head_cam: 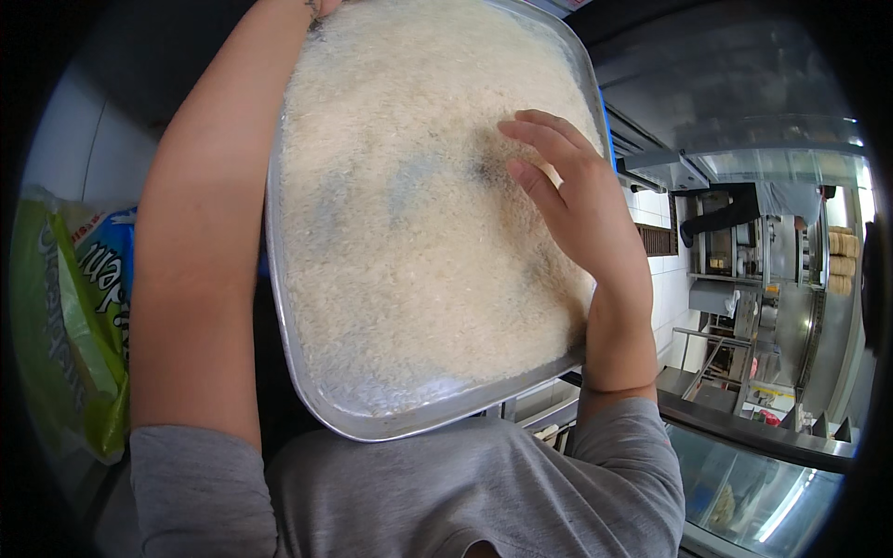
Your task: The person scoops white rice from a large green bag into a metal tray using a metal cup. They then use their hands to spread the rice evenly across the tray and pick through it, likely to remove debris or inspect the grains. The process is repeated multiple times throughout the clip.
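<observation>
A large metal tray (282, 300) with rounded corners stretches out before me, its near edge close to my grey shirt. Uncooked white rice (425, 279) covers most of its bottom in an uneven layer, and bare metal shows through in thin patches and at the near end. My right hand (575, 181) is over the right part of the tray, fingers spread and slightly curled, at or just above the rice; contact is unclear. Along the tray's left side my left arm reaches forward. Only a bit of my left hand (328, 7) shows at the far rim, its fingers cut off by the picture's edge.
Green and blue printed plastic bags (91, 314) lie at the left against a tiled surface. On the right, a person (760, 202) in dark trousers stands in a kitchen aisle, near steel counters (788, 328) and stacked round steamer baskets (843, 254). A glass-sided case (746, 488) is at lower right.
</observation>
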`<state>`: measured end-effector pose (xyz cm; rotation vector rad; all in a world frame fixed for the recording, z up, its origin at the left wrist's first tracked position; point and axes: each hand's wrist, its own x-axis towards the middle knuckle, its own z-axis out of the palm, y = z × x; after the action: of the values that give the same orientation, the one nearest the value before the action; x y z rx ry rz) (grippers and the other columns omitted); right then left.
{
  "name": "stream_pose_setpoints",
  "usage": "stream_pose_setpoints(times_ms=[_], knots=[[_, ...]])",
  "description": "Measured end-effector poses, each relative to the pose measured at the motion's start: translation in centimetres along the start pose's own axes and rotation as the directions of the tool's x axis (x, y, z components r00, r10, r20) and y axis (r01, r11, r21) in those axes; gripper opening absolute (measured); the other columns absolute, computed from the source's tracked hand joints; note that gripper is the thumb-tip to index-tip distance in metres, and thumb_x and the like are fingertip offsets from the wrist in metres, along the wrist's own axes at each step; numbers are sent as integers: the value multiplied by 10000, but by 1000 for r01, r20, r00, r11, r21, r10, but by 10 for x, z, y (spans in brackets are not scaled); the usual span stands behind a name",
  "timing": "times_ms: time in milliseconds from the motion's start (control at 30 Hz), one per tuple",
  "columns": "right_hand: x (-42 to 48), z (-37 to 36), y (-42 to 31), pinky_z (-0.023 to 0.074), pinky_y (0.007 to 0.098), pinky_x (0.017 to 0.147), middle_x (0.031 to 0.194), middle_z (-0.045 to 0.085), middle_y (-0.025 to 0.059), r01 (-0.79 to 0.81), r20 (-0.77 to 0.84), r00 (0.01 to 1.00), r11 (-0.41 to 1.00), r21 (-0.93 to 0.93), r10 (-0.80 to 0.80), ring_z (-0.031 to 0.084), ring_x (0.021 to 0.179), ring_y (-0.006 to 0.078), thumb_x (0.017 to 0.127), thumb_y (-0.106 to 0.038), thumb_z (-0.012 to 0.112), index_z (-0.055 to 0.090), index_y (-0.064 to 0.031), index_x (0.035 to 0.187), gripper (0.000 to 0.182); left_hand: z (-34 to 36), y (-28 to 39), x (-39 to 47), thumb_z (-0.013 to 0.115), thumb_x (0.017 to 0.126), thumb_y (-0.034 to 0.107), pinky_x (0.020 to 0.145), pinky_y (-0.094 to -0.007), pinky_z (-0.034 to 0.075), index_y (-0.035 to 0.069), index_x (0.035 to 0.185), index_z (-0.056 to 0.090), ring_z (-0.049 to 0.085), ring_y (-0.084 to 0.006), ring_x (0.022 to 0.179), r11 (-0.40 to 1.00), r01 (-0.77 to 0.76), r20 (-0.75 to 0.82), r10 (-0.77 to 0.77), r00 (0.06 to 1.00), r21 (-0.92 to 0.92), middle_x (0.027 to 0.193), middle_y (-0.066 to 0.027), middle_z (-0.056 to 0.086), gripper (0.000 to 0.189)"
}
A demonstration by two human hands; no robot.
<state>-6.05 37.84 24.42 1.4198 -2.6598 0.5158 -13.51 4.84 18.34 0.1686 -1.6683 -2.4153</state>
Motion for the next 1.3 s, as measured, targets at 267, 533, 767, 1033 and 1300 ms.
stream_pose_setpoints(times_ms=[267, 533, 767, 1033, 1300], knots=[[-6, -11, 2, 506, 341, 783, 1107, 663, 139, -215, 170, 967, 965, 150, 189, 650, 936, 290, 905, -163, 639, 684, -18, 1061, 218, 11, 4, -8, 565, 841, 145, 748, -251, 481, 35, 1149, 614, 583, -148, 837, 999, 23, -49, -25, 999, -36, 939, -98, 641, 331], [-8, -19, -4, 501, 336, 788, 1017, 679, 135, -341, 290, 911, 931, 129, 293, 647, 914, 302, 906, -188, 636, 690, 0, 1030, 232, 10, 8, -12, 583, 815, 121, 798, -261, 469, 39, 1150, 614, 580, -148, 879, 999, 13, -79, -10, 997, 35, 946, -89, 643, 346], [-10, -26, 0, 501, 376, 782, 976, 690, 167, -400, 347, 863, 916, 20, 369, 660, 888, 311, 902, -242, 636, 691, 2, 1012, 274, 10, 8, -16, 576, 809, 163, 785, -266, 471, 47, 1148, 615, 583, -146, 857, 998, -1, -80, 5, 997, 55, 912, -68, 650, 360], [-10, -27, 8, 501, 356, 730, 902, 699, 145, -422, 365, 831, 903, -76, 419, 655, 797, 275, 892, -222, 654, 682, -21, 1036, 249, 12, 9, -16, 608, 778, 128, 743, -249, 472, 50, 1127, 625, 578, -132, 806, 999, 19, -89, -14, 996, 46, 908, -67, 644, 358], [6, -18, -8, 494, 372, 878, 1138, 641, 166, -322, 472, 852, 937, 134, 225, 635, 1032, 308, 906, -241, 654, 650, -47, 1136, 301, 13, 10, -16, 647, 761, 110, 738, -249, 471, 58, 1121, 632, 578, -138, 811, 999, 27, -111, -25, 994, 21, 894, -64, 628, 364]])
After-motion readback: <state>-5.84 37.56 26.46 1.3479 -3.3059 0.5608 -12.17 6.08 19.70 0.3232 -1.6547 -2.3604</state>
